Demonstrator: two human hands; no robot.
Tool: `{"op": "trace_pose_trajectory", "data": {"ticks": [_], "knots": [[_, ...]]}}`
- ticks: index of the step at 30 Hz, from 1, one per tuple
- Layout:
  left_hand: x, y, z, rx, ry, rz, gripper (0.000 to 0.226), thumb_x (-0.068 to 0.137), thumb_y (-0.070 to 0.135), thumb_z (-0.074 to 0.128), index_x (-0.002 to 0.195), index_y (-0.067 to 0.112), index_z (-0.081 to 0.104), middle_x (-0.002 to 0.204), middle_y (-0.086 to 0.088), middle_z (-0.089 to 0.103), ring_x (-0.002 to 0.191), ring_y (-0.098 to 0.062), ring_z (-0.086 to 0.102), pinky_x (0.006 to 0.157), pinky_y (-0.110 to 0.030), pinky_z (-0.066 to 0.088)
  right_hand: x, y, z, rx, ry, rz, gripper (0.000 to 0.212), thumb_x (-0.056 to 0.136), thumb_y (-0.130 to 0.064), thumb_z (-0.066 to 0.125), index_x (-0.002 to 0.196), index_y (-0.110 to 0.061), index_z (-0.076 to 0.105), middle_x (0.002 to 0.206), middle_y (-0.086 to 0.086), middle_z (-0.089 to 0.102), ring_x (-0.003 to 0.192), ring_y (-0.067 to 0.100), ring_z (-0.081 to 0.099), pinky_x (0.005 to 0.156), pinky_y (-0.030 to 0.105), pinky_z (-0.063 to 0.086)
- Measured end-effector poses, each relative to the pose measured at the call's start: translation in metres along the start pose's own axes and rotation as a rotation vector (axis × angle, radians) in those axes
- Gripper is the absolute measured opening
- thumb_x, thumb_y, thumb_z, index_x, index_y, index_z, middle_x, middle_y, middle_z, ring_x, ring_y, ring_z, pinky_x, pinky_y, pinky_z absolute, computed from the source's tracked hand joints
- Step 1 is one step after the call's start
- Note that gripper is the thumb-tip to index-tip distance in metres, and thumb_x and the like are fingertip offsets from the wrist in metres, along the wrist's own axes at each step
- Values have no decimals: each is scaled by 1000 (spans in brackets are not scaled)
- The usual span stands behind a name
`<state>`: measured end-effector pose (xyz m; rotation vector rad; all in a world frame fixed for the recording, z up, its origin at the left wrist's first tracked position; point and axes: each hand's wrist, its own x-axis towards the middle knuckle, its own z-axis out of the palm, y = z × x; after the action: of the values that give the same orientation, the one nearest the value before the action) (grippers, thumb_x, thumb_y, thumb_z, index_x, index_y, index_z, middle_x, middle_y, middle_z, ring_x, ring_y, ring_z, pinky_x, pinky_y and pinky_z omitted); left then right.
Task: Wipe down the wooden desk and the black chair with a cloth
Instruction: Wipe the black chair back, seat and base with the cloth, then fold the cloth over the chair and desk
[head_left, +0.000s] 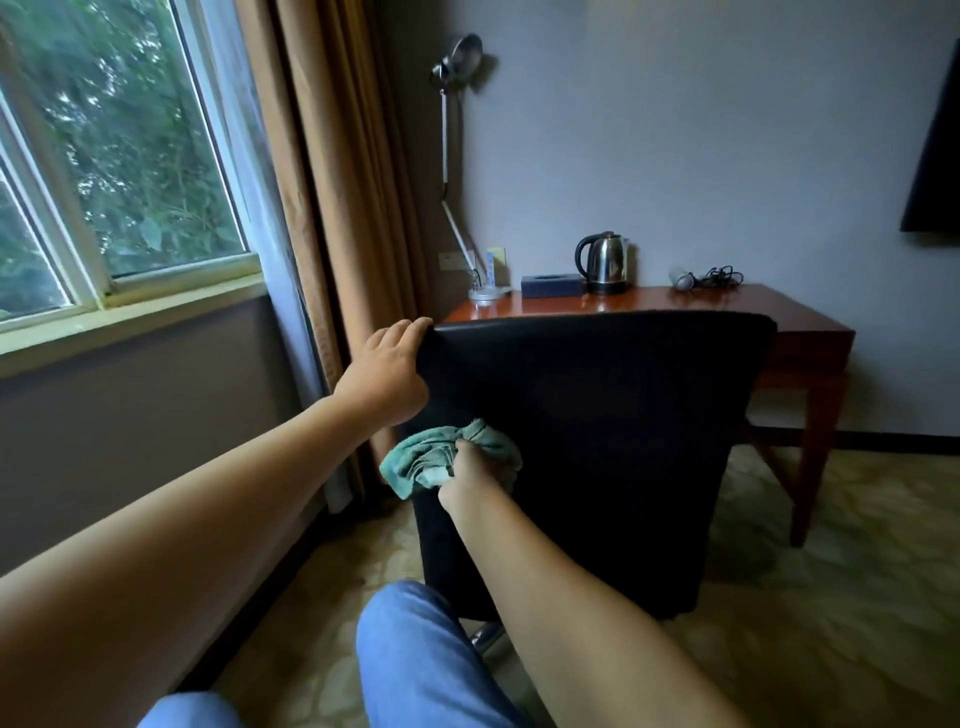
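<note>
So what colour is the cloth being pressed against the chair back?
Teal green cloth, clearest in the head view.

2 bare forearms without sleeves, blue denim trousers (415, 660) on both legs

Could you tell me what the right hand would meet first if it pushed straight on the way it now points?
The right hand grips the green cloth against the back of the black chair, so it would press straight into that backrest. The wooden desk lies beyond, though depth is hard to judge.

Grey wall (701, 130) ahead — window (104, 156) at left, greenery outside, tan curtain (332, 182) beside it. Patterned pale carpet (831, 597). Silver lamp (457, 57) in corner.
</note>
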<state>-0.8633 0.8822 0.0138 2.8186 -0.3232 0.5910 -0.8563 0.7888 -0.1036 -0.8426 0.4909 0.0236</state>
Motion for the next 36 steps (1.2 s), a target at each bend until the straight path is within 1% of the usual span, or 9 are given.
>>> {"op": "trace_pose_trajectory", "data": {"ticks": [2,3,6,10,15,19,23,25,36], "knots": [[-3,-5,-4,-29,-9,-6,84,83,5,51,159,26,24,164,-1,27,151,-24,22,122,-38,25,2,8,-6,-96,-172,83,16,99,-16,47,104,-7,58,73,-3,74,61,10,70,66,29,61],[-4,-8,-5,-47,-17,-9,83,83,5,51,158,27,25,163,0,28,150,-23,23,121,-38,27,0,11,-9,-117,-188,116,19,102,-14,41,91,-10,56,60,-3,70,53,11,68,61,29,59],[-7,-13,-9,-109,-22,2,81,83,7,52,158,28,27,163,2,27,150,-23,25,120,-39,30,-25,-6,-15,-265,-256,163,15,99,-21,51,89,-12,57,74,8,64,67,23,64,65,35,53],[-17,-20,-9,-137,1,8,78,87,10,55,157,28,27,163,4,26,148,-22,30,116,-40,37,-30,-25,-9,-409,-392,156,20,93,-30,59,82,-13,63,66,6,66,67,23,64,62,29,51],[-28,-35,-7,-249,29,-98,71,93,20,60,157,23,29,161,-3,29,144,-25,38,115,-33,33,-36,-44,8,-518,-538,1,35,88,-21,63,119,-7,65,93,13,75,80,28,73,68,33,58],[-46,-61,-5,-421,65,-326,68,98,41,58,157,25,30,158,-7,36,138,-24,46,111,-35,38,-37,-37,21,-606,-604,-133,36,89,-13,67,122,-22,56,106,13,74,96,27,73,86,42,59],[-76,-82,7,-833,18,-573,83,80,76,57,148,32,40,127,-1,65,105,-22,70,93,-50,58,-29,-11,41,-663,-675,-171,52,86,-9,71,132,-26,51,111,9,73,102,26,71,96,48,56],[-88,-99,13,-965,-29,-610,81,77,81,58,140,33,47,116,-1,72,92,-21,76,77,-44,63,-26,6,59,-668,-679,-155,58,86,-10,70,136,-27,49,113,8,72,103,26,71,95,48,57],[-92,-249,71,-1261,78,-817,17,104,33,55,119,34,63,108,7,77,98,-14,74,77,-37,61,35,124,166,-613,-676,37,54,87,10,48,121,-27,67,118,8,73,108,29,70,92,44,58]]}}
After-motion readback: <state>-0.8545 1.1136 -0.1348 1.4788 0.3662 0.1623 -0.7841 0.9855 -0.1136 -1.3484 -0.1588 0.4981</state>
